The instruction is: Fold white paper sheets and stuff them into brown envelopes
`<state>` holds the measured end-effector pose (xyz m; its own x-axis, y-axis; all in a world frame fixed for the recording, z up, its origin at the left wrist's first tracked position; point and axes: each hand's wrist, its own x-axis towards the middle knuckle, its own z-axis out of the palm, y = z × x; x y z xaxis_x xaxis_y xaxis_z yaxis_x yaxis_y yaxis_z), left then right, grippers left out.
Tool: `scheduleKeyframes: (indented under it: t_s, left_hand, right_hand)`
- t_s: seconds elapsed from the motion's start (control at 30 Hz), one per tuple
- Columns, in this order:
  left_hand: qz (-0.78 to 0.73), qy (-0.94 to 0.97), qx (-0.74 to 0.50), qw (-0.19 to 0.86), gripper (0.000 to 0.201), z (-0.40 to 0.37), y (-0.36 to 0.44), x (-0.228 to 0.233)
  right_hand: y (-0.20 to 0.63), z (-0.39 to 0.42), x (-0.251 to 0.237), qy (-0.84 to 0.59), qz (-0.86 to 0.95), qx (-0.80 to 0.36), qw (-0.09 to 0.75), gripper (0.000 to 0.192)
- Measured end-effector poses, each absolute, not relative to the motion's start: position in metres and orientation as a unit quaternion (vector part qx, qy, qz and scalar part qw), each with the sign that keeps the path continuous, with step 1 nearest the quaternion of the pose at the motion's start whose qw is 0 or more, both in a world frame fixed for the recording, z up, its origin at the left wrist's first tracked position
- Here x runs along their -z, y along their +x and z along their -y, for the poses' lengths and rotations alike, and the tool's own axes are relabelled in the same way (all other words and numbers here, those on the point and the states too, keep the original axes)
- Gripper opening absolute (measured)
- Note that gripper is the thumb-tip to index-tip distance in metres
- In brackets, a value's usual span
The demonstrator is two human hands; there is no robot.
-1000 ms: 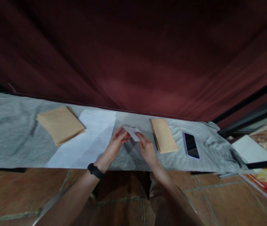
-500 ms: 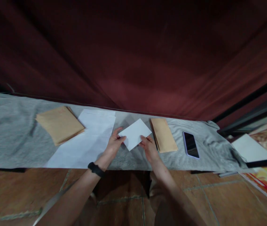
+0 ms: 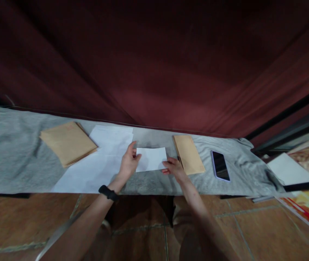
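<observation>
A small white sheet [image 3: 151, 158] lies flat on the grey cloth [image 3: 13, 159] that covers the surface, right between the two hands. The left hand [image 3: 128, 163] grips its left edge, thumb on top and fingers curled at the edge. The right hand [image 3: 174, 167] touches the sheet's lower right corner with its fingertips; whether it pinches the corner or only presses on it, I cannot tell. The sheet looks level, its long edges running left to right.

Just left of the left hand lies a larger white paper [image 3: 100, 159], spread out on the cloth; the hand rests partly over its right edge. Further left, a stack of brown envelopes [image 3: 67, 143] sits at a slant, touching the large paper's upper left side. Just right of the right hand lies a second stack of brown envelopes [image 3: 188, 154], narrow and tilted, close beside the small sheet but apart from it. Beyond that, well clear of the hands, a phone [image 3: 219, 166] lies face up with a dark screen.

A black band [image 3: 107, 192] circles the left wrist. Behind the surface hangs a dark red curtain [image 3: 154, 65]. Below the surface's near edge, brown floor tiles [image 3: 21, 224] show.
</observation>
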<state>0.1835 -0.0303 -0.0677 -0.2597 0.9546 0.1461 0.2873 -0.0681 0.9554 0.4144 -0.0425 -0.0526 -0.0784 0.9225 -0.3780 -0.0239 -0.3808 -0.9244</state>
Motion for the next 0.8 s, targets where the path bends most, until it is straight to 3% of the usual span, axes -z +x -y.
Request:
scheduleKeyframes:
  t_s: [0.17,0.27,0.47,0.63,0.8]
  left_hand:
    - [-0.602,0.688,-0.388,0.12,0.052,0.045,0.2,0.067]
    - [-0.559,0.781,-0.272,0.064,0.05,0.064,0.219,0.071]
    - [-0.534,0.836,-0.128,0.013,0.06,0.087,0.236,0.084]
    - [-0.526,0.842,-0.12,0.009,0.063,0.089,0.234,0.084]
    - [-0.514,0.852,-0.096,0.006,0.06,0.091,0.236,0.081]
  right_hand:
    - [0.408,0.044,0.053,-0.587,0.417,-0.597,0.353,0.013]
    - [0.409,0.045,0.053,-0.604,0.444,-0.583,0.313,0.009]
    - [0.418,0.048,0.051,-0.684,0.539,-0.441,0.218,0.01]
    - [0.413,0.05,0.05,-0.678,0.696,-0.11,0.209,0.029]
    - [0.393,0.053,0.067,-0.531,0.811,-0.136,0.206,0.047]
